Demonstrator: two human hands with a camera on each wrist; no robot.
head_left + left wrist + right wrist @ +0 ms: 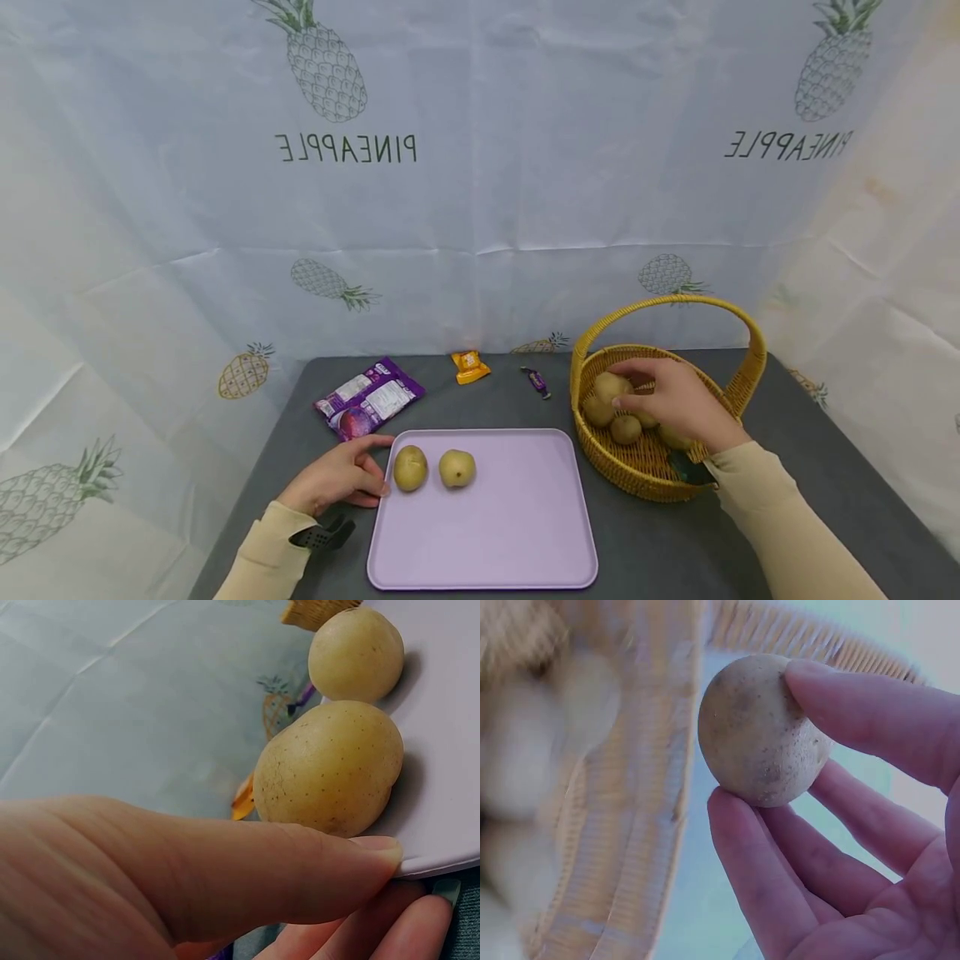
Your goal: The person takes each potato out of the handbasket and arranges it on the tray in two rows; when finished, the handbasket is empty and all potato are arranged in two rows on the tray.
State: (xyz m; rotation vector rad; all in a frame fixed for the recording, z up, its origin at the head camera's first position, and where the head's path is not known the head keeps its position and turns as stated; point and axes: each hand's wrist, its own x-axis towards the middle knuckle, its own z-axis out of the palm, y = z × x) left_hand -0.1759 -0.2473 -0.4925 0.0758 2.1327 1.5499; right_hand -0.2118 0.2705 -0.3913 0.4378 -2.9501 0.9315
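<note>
My right hand (678, 400) reaches over the wicker basket (622, 471) and pinches a potato (757, 731) between thumb and fingertips. In the right wrist view this potato shows beside the basket's woven wall, apart from the blurred ones. Several more potatoes (626, 429) lie inside the basket, partly hidden by the hand. At the left edge of the lilac tray (510, 533), my left hand (341, 475) grips the rim, thumb at the top and fingers below. Two potatoes (330, 769) sit side by side on the tray, near that thumb.
A purple snack packet (371, 398) lies behind the left hand. Farther back on the dark table are an orange wrapped sweet (470, 367) and a small purple sweet (537, 382). The basket's tall handle (667, 302) arches over it. A pineapple-print cloth (480, 200) hangs behind.
</note>
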